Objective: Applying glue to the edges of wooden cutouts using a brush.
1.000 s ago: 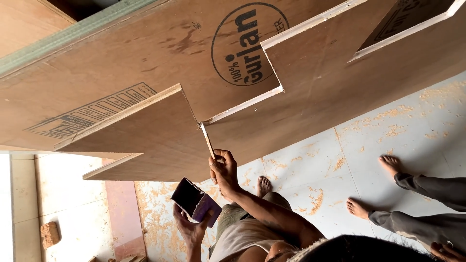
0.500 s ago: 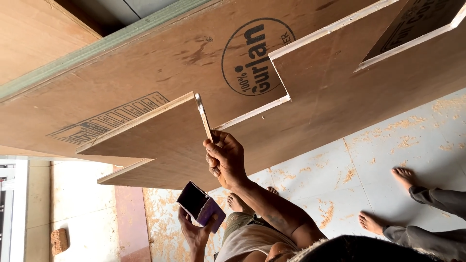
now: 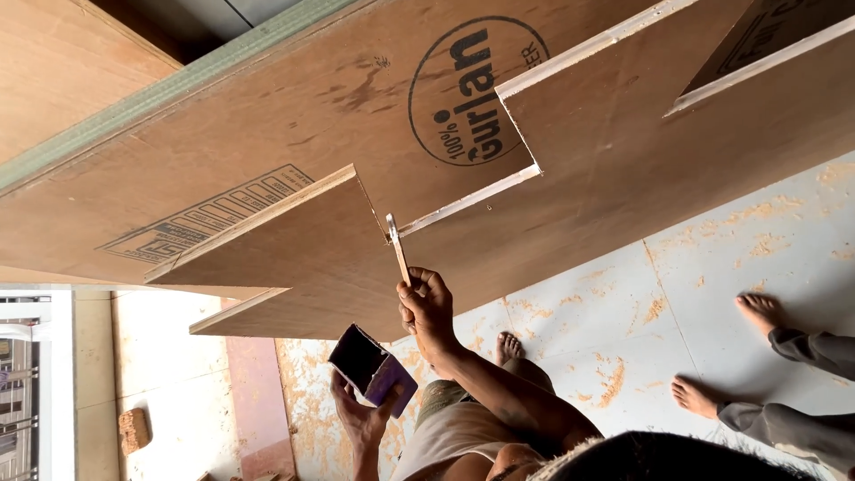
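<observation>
Against the edge of the plywood panel, my right hand is closed around a thin wooden stick, its tip touching the board's white edge. Lower down, my left hand grips a small open purple box. Another person's bare feet stand on the dusty floor nearby.

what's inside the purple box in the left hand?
The purple box in the left hand is tipped with its open mouth toward the camera. Only a dark interior shows; any contents sit in shadow and cannot be made out. The right hand holds a thin stick against the plywood.
</observation>
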